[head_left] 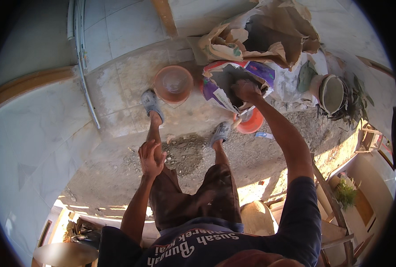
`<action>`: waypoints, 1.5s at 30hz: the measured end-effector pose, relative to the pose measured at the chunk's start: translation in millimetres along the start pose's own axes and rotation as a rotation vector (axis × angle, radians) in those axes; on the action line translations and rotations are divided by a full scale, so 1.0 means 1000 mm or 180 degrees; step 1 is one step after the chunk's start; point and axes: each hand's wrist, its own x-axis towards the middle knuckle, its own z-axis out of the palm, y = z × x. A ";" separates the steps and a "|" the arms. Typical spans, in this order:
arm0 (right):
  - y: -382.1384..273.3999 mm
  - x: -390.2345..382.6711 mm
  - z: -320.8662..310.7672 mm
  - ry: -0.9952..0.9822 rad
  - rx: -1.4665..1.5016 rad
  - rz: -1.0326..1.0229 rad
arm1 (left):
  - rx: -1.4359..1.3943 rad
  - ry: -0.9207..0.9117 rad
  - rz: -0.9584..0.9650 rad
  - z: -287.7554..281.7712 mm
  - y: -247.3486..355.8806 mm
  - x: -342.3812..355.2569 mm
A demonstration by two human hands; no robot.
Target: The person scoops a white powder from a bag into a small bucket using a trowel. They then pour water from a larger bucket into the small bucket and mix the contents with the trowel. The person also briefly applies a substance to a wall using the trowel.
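My right hand (247, 91) reaches into an open purple and white paper sack (218, 95). Grey powder (230, 76) fills the sack around it. The fingers look curled, but whatever they hold is hidden in the sack. My left hand (151, 161) rests on my left leg near the knee, fingers apart and holding nothing. A round terracotta-coloured basin (174, 83) sits on the tiled step left of the sack. An orange-red bucket (252, 121) stands partly beneath my right forearm, with a pale handle-like piece (236, 122) at its rim.
A large torn brown paper bag (291, 22) gapes behind the sack. To the right stand a pale round bucket (332, 94) and a leafy plant (360, 93). Damp grey gravel (184, 153) lies between my feet. A wooden frame (333, 200) is at lower right.
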 end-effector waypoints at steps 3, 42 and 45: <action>-0.004 -0.006 -0.018 0.0191 -0.0378 -0.1428 | 0.0157 -0.0028 -0.0073 -0.002 -0.003 -0.004; -0.061 -0.165 -0.214 0.0484 0.1108 -0.0039 | 0.0212 -0.0106 -0.0248 0.017 -0.008 -0.011; -0.085 -0.174 -0.220 0.0315 0.1418 -0.0211 | 0.0181 -0.0135 -0.0296 0.014 -0.010 -0.008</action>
